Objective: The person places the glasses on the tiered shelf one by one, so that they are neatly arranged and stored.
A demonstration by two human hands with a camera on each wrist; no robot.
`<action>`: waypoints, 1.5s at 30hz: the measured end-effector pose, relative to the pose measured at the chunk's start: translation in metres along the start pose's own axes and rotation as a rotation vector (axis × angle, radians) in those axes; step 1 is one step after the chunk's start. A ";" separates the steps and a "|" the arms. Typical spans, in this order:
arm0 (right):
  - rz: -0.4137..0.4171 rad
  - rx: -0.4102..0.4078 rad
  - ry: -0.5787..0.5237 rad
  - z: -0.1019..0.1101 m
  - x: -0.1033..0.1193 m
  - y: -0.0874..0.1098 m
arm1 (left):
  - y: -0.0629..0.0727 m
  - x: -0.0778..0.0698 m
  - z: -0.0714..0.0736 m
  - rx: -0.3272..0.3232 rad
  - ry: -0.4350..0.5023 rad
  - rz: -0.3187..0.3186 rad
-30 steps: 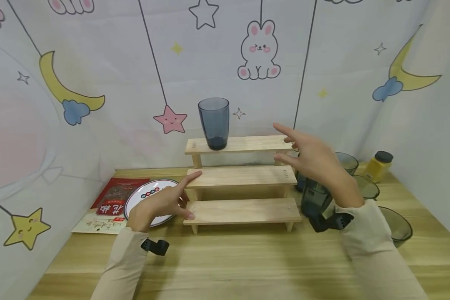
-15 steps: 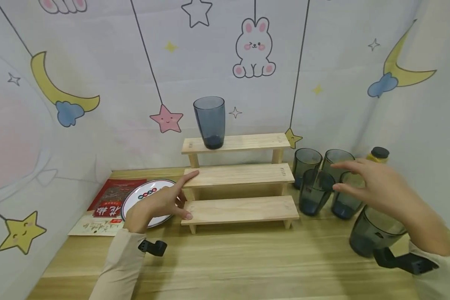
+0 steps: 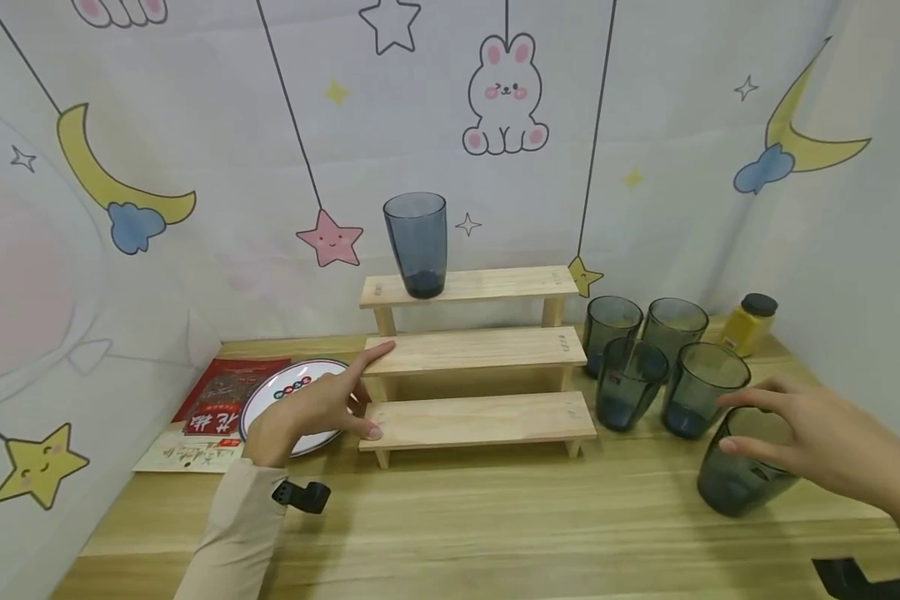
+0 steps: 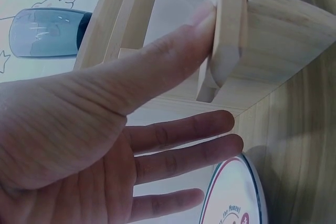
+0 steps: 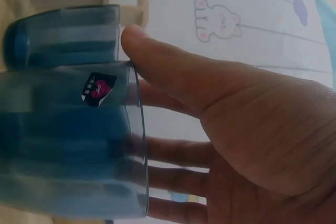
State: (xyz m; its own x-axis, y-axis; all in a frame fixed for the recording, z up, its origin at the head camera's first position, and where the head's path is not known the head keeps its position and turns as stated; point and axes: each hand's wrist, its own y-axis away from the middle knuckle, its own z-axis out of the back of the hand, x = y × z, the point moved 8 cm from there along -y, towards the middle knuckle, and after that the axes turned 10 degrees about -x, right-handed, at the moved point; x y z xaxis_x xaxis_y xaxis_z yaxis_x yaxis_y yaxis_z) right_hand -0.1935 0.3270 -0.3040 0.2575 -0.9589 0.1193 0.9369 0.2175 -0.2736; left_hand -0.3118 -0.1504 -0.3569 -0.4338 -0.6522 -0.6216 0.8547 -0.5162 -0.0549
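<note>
A three-tier wooden stand point(image 3: 472, 352) stands in the middle of the table, with one blue-tinted glass point(image 3: 417, 250) upright on its top tier. My left hand point(image 3: 309, 415) touches the stand's left end, thumb at the bottom tier and index finger on the middle one. Its other fingers extend straight in the left wrist view. My right hand point(image 3: 832, 437) is at the nearest dark glass point(image 3: 731, 482) on the right. In the right wrist view, the thumb is beside the rim of this stickered glass point(image 5: 58, 135); several fingers are behind it, partly seen through it.
Several more tinted glasses point(image 3: 633, 379) stand close together right of the stand. Behind them is a yellow jar point(image 3: 750, 327) with a black lid. A white plate point(image 3: 270, 400) and a red packet point(image 3: 225, 392) lie at the left. A patterned cloth point(image 3: 255, 283) hangs behind.
My right hand has moved from beside the top tier rightward and down to the nearest glass. The left hand has stayed at the stand. The view has shifted slightly.
</note>
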 end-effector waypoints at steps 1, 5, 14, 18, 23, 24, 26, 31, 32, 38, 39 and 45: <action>-0.009 0.011 -0.009 -0.001 -0.002 0.002 | 0.000 0.000 0.000 0.000 0.000 -0.002; -0.009 0.025 -0.047 -0.002 -0.007 0.007 | 0.000 -0.001 -0.001 -0.001 0.001 -0.014; 0.091 0.014 -0.080 -0.003 -0.012 0.015 | -0.002 -0.002 -0.005 -0.005 0.013 -0.009; 0.088 0.087 -0.116 -0.010 -0.017 0.019 | -0.001 -0.002 -0.005 -0.004 0.026 0.010; 0.038 0.210 -0.195 -0.020 -0.023 0.023 | 0.000 -0.004 -0.004 -0.007 0.008 -0.008; 0.040 0.210 -0.193 -0.020 -0.024 0.023 | 0.000 -0.005 -0.003 -0.007 0.005 -0.016; 0.037 0.209 -0.196 -0.020 -0.024 0.023 | -0.001 -0.006 -0.003 -0.009 0.002 -0.023; 0.031 0.208 -0.197 -0.020 -0.025 0.022 | -0.001 -0.007 -0.001 -0.012 -0.004 -0.019; 0.031 0.208 -0.191 -0.020 -0.025 0.021 | -0.001 -0.007 -0.001 -0.014 -0.005 -0.017; 0.033 0.228 -0.154 -0.023 -0.025 0.016 | 0.000 -0.007 0.001 -0.016 -0.006 -0.016; 0.035 0.231 -0.146 -0.024 -0.024 0.015 | 0.000 -0.006 0.001 -0.016 -0.006 -0.015; 0.050 0.231 -0.147 -0.029 -0.015 0.010 | 0.003 -0.004 0.000 -0.013 -0.005 -0.004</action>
State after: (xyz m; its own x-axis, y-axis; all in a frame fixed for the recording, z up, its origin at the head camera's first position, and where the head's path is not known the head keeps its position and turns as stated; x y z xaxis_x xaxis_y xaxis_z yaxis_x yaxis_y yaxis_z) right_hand -0.1945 0.3385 -0.3360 0.3206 -0.9129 0.2525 0.9469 0.3161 -0.0594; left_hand -0.3077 -0.1495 -0.3550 -0.4387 -0.6532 -0.6171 0.8567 -0.5113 -0.0679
